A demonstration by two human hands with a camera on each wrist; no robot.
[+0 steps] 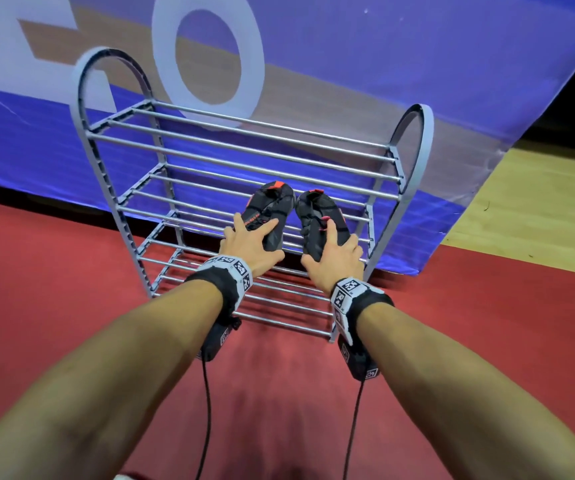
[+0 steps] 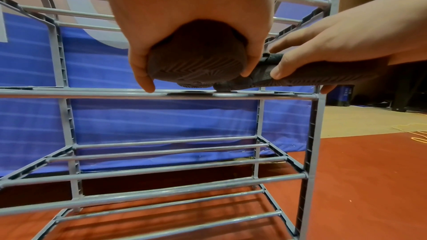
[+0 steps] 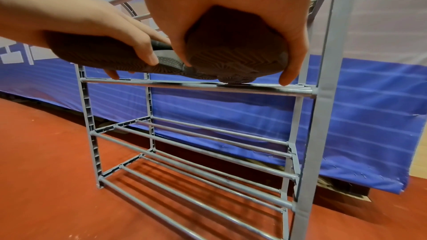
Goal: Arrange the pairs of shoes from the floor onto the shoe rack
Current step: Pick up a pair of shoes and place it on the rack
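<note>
Rack (image 1: 265, 143) bars are round: your black shoes, left shoe (image 1: 267, 211) and right shoe (image 1: 317, 216), sit side by side on a middle shelf. Left hand (image 1: 249, 242) and right hand (image 1: 332, 252) fingers curl around the heels; released with soles between bars, a shoe could tip.

A blue banner (image 1: 348, 64) behind the shoe rack carries large pale letters; only one round "O" (image 1: 209, 60) reads clearly. The wrist bands (image 1: 346, 289) bear square coded markers, without readable words.
</note>
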